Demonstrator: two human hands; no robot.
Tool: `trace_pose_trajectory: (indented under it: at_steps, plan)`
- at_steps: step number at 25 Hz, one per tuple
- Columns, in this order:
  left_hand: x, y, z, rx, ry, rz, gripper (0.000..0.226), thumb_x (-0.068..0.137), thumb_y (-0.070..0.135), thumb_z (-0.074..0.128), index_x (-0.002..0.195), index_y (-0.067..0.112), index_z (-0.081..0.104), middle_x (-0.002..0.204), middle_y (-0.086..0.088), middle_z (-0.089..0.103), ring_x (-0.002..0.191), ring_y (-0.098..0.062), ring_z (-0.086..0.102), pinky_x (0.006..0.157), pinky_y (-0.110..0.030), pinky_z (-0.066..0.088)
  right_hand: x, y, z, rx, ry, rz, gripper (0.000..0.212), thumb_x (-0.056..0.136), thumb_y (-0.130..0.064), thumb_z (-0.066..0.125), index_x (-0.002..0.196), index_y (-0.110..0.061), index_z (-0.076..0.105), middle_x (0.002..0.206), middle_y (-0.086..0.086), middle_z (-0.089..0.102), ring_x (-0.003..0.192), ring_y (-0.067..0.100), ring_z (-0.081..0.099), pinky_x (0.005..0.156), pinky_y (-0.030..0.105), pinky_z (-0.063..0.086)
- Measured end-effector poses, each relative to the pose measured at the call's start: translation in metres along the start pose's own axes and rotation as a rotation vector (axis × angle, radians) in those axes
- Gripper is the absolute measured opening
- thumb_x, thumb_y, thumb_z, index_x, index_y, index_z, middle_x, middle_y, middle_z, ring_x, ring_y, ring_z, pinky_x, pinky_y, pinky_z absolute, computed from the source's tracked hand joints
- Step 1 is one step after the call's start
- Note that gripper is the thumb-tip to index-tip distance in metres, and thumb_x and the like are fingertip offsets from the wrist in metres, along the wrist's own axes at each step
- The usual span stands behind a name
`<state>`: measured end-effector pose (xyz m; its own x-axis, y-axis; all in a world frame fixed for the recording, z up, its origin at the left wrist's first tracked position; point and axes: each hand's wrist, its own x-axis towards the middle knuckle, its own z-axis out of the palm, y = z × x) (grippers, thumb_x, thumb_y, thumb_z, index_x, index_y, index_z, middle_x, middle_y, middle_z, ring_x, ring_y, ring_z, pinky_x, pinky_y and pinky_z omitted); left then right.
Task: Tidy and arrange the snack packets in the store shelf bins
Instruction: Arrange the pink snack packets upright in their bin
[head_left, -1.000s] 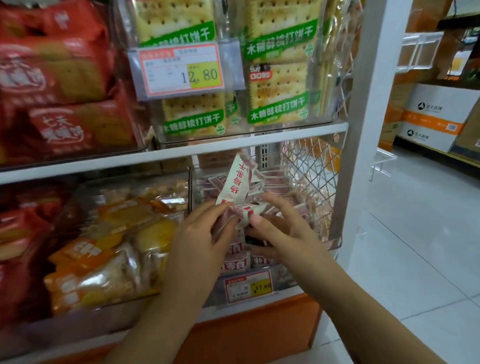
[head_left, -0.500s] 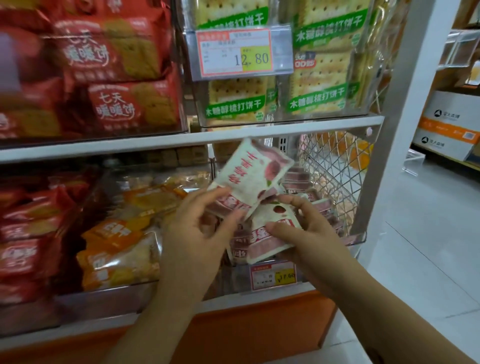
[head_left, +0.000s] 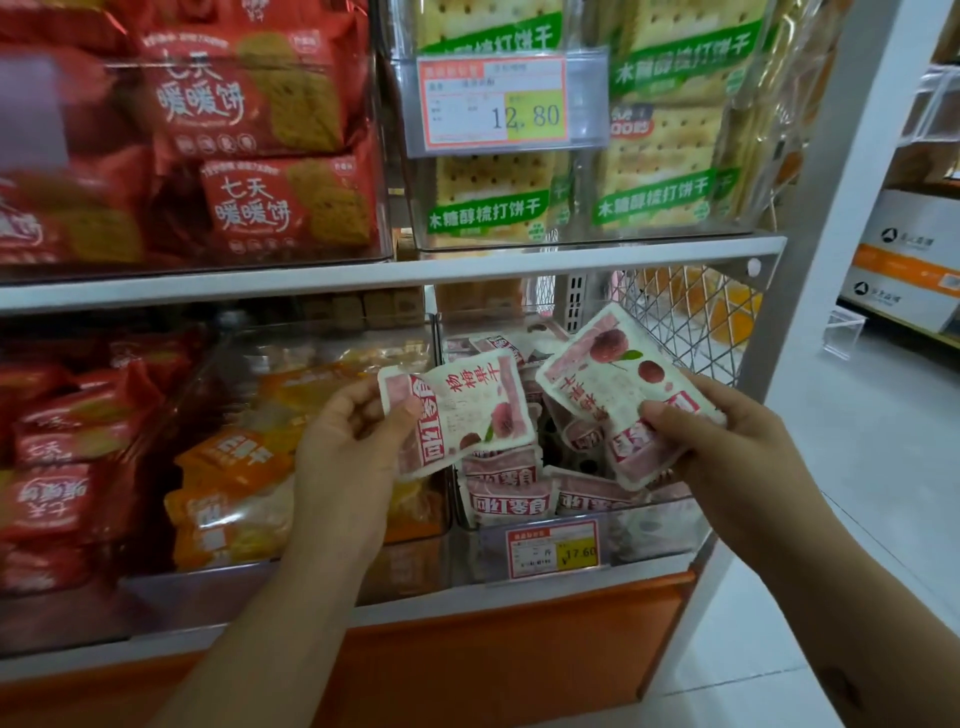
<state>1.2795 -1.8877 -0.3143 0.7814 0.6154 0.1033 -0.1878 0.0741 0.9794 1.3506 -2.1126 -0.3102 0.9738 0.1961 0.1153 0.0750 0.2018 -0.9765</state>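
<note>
A: Changed since a second ago?
B: Up out of the clear bin (head_left: 660, 525) and pulled apart. Bunched together over the pile half a second back. Now pinching one pink packet (head_left: 467, 410) in the left hand (head_left: 353, 457) at 9 o'clock of the bin, turned face-on. Gripping what looks like a pair of packets (head_left: 618, 384) in the right hand (head_left: 727, 457) at 3 o'clock, tilted.
A: Meaning for the tidying?
B: Probably sorted for facing, not yet laid back on the loose pile (head_left: 511, 501) below.
A: Room to move?
B: Tight at 12 o'clock under the shelf board (head_left: 571, 260). Hemmed at 3 o'clock by the wire mesh (head_left: 685, 322), and at 9 o'clock by the wall beside the orange packets (head_left: 234, 467). Open toward 6 o'clock, out over the bin's front lip above the price tag (head_left: 553, 548).
</note>
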Motion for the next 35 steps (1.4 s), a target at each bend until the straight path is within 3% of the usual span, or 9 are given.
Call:
trace_pose_trajectory:
  at_steps: [6,10,12,15,20,24,27,29,35]
  plan:
    - [-0.003,0.009,0.005,-0.204,-0.112,-0.132,0.012,0.091,0.013,0.054,0.092,0.015,0.066,0.082,-0.002,0.074,0.073,-0.012,0.07,0.057,-0.025,0.057,-0.005,-0.01,0.0,-0.043,-0.143,-0.155,0.035,0.063,-0.035,0.075,0.09,-0.014,0.07,0.091,0.011,0.073,0.086,0.029,0.071,0.072,0.04,0.058]
    - [-0.01,0.016,0.004,0.024,-0.367,-0.124,0.016,0.077,0.026,0.06,0.087,0.018,0.07,0.076,-0.002,0.072,0.067,-0.015,0.067,0.059,-0.029,0.057,-0.014,-0.024,0.012,-0.324,-0.372,-0.185,0.021,0.071,-0.021,0.063,0.089,-0.009,0.065,0.083,0.001,0.075,0.076,0.015,0.072,0.06,0.022,0.057]
    - [-0.015,0.017,0.007,0.158,-0.501,-0.114,0.016,0.07,0.03,0.066,0.081,0.02,0.073,0.081,-0.005,0.073,0.071,-0.02,0.069,0.061,-0.032,0.057,-0.016,-0.023,0.016,-0.443,-0.52,-0.108,0.024,0.074,-0.023,0.063,0.092,-0.007,0.064,0.088,0.0,0.074,0.081,0.014,0.071,0.066,0.026,0.058]
    - [-0.018,0.017,0.012,0.227,-0.478,-0.124,0.018,0.058,0.029,0.073,0.07,0.017,0.068,0.078,-0.006,0.073,0.069,-0.02,0.069,0.057,-0.03,0.054,-0.019,-0.013,0.024,-0.53,-0.634,-0.043,0.019,0.078,-0.024,0.065,0.093,-0.013,0.064,0.096,0.004,0.07,0.088,0.014,0.07,0.072,0.034,0.059]
    - [-0.02,0.016,0.017,0.09,-0.412,-0.22,0.028,0.056,0.022,0.072,0.078,0.011,0.06,0.064,-0.006,0.069,0.054,-0.019,0.066,0.045,-0.025,0.051,-0.025,-0.005,0.037,-0.476,-0.635,-0.041,0.012,0.083,-0.012,0.064,0.091,-0.02,0.064,0.094,-0.001,0.072,0.085,0.012,0.07,0.074,0.033,0.058]
    - [-0.019,0.02,0.016,-0.088,-0.48,-0.228,0.042,0.066,0.027,0.065,0.107,0.021,0.06,0.086,-0.004,0.073,0.07,-0.017,0.07,0.057,-0.029,0.057,-0.021,-0.006,0.032,-0.423,-0.481,-0.074,0.008,0.081,-0.009,0.065,0.088,-0.011,0.066,0.088,0.0,0.074,0.079,0.013,0.071,0.066,0.029,0.059]
    - [-0.023,0.017,0.01,0.282,-0.652,-0.057,0.057,0.061,0.047,0.066,0.115,0.047,0.046,0.107,0.014,0.066,0.09,-0.003,0.068,0.07,-0.024,0.056,-0.019,-0.01,0.03,-0.282,-0.347,-0.108,0.015,0.078,-0.011,0.064,0.093,-0.01,0.065,0.088,-0.003,0.074,0.08,0.013,0.071,0.064,0.024,0.057]
    - [-0.03,0.013,0.014,0.394,-0.712,0.045,0.057,0.062,0.049,0.067,0.114,0.049,0.043,0.108,0.021,0.064,0.094,0.001,0.066,0.076,-0.027,0.056,-0.019,-0.011,0.032,-0.261,-0.33,-0.152,0.021,0.075,-0.019,0.065,0.095,-0.015,0.065,0.091,-0.002,0.074,0.083,0.015,0.071,0.067,0.03,0.059]
    - [-0.021,0.014,0.029,0.413,-0.559,0.346,0.057,0.08,0.028,0.07,0.125,0.047,0.04,0.107,0.024,0.063,0.096,0.003,0.063,0.075,-0.029,0.058,-0.006,-0.023,0.026,-0.388,-0.357,-0.35,0.034,0.076,-0.029,0.073,0.108,-0.022,0.061,0.12,-0.001,0.052,0.105,0.013,0.06,0.075,0.026,0.057]
